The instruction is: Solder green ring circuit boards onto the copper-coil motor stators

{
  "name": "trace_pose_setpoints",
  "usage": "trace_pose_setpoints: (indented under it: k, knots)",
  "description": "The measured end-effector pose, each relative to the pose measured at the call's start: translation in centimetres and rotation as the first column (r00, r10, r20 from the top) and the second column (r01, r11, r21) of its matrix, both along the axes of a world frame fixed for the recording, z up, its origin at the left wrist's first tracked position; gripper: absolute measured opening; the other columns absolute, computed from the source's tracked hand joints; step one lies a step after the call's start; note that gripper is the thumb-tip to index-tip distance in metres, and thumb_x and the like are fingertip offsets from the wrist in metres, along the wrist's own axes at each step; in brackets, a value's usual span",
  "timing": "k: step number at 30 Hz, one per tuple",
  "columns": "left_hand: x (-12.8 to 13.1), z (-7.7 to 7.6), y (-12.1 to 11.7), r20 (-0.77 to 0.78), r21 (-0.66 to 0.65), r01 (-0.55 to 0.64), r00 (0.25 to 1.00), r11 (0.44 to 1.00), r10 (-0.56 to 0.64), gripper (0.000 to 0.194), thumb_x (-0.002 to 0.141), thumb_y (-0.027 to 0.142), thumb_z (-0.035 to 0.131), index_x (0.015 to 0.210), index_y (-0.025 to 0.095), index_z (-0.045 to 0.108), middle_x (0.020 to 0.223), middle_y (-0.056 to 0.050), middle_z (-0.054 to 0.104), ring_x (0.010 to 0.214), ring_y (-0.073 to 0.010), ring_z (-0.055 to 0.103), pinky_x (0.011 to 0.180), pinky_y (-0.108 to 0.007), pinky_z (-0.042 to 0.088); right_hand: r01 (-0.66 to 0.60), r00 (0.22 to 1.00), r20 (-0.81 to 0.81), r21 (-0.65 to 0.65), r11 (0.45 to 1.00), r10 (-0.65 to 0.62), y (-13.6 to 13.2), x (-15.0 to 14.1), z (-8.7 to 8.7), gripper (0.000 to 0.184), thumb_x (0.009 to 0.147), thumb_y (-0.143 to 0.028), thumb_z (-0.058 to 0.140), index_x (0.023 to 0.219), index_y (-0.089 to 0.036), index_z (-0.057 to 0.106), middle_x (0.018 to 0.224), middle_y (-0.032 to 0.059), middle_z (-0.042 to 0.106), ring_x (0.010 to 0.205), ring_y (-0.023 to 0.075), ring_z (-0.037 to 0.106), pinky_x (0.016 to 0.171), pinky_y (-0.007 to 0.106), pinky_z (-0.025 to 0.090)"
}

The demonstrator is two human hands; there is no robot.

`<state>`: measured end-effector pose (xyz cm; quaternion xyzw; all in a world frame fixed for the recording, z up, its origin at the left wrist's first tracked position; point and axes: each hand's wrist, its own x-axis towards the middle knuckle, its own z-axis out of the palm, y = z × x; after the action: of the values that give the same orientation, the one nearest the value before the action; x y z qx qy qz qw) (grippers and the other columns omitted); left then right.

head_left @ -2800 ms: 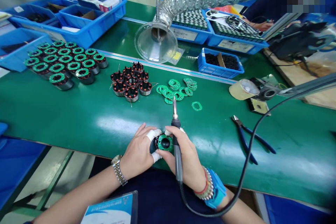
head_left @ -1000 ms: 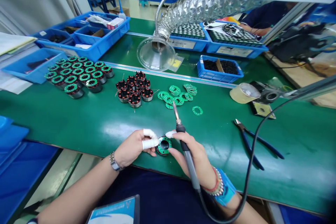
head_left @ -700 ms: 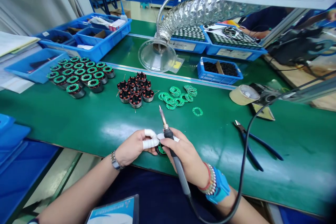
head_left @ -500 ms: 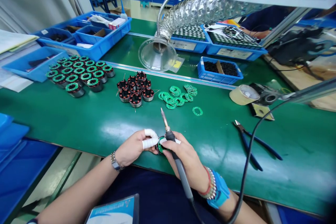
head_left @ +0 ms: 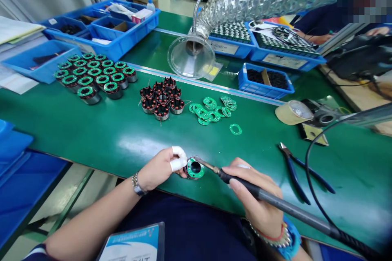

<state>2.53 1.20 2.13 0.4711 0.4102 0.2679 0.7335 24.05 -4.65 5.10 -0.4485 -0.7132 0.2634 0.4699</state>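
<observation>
My left hand [head_left: 163, 167], with white tape or cots on two fingers, is closed on a motor stator [head_left: 195, 168] topped by a green ring-shaped circuit board. The stator stands near the table's front edge. My right hand [head_left: 254, 191] grips a soldering iron [head_left: 269, 200] like a pen; its tip reaches the upper edge of the board, where a thin wire shows. Whether tip and board touch I cannot tell. Beyond my hands stand several copper-wound stators [head_left: 161, 98] without boards, beside a loose pile of green ring boards [head_left: 211, 110]. One ring board [head_left: 235, 129] lies apart.
Board-topped stators [head_left: 94, 71] stand in rows at the left, near blue bins [head_left: 113, 47]. A fume extractor hood [head_left: 191, 57] hangs over the back. Cutting pliers [head_left: 294, 171], a solder spool [head_left: 292, 112] and the iron's cable [head_left: 309, 159] are at the right. Another person's arm [head_left: 318, 38] shows behind.
My right hand has moved away to the right from the stator. The soldering iron has swung from pointing away from me to pointing left, its tip now at the board. My left hand keeps its hold.
</observation>
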Motion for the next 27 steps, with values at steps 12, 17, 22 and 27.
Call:
trace_pose_setpoints:
  k: [12, 17, 22, 27]
  knots:
    - [0.1, 0.1, -0.1, -0.005, 0.007, -0.01, 1.0, 1.0, 0.01, 0.014, 0.073, 0.026, 0.058, 0.068, 0.016, 0.05, 0.059, 0.004, 0.055, 0.056, -0.0107, 0.057, 0.061, -0.025, 0.043, -0.019, 0.998, -0.056, -0.13, 0.991, 0.011, 0.1, -0.2, -0.3, 0.019, 0.081, -0.016, 0.055, 0.094, -0.022, 0.067, 0.069, 0.0031, 0.064, 0.064, 0.0173, 0.056, 0.058, 0.031, 0.045]
    - [0.1, 0.1, -0.1, -0.017, 0.007, -0.014, 1.0, 1.0, 0.014, 0.014, 0.073, 0.026, 0.058, 0.068, 0.016, 0.051, 0.058, 0.004, 0.055, 0.056, -0.0112, 0.057, 0.061, -0.025, 0.043, -0.019, 0.998, -0.055, -0.124, 0.992, 0.012, 0.2, 0.0, -0.2, 0.019, 0.082, -0.016, 0.055, 0.095, -0.024, 0.067, 0.07, 0.0024, 0.064, 0.064, 0.0167, 0.056, 0.059, 0.031, 0.045]
    - [0.1, 0.1, -0.1, -0.015, 0.006, -0.018, 1.0, 1.0, 0.019, 0.013, 0.074, 0.025, 0.058, 0.068, 0.016, 0.05, 0.06, 0.003, 0.054, 0.057, -0.0111, 0.058, 0.061, -0.024, 0.043, 0.023, 0.999, -0.048, -0.075, 0.997, -0.027, 0.1, 0.2, -0.2, 0.02, 0.083, -0.018, 0.055, 0.099, -0.024, 0.065, 0.074, 0.0035, 0.063, 0.067, 0.0176, 0.057, 0.058, 0.031, 0.046]
    - [0.2, 0.3, -0.1, -0.001, -0.01, -0.038, 0.999, 0.999, 0.038, 0.017, 0.073, 0.028, 0.061, 0.068, 0.015, 0.051, 0.061, 0.004, 0.053, 0.056, -0.0107, 0.058, 0.06, -0.024, 0.044, -0.028, 0.991, 0.131, 0.054, 0.998, 0.021, 1.2, -0.3, -0.3, 0.022, 0.084, -0.015, 0.053, 0.103, -0.024, 0.059, 0.083, 0.0037, 0.066, 0.078, 0.0175, 0.063, 0.07, 0.03, 0.052]
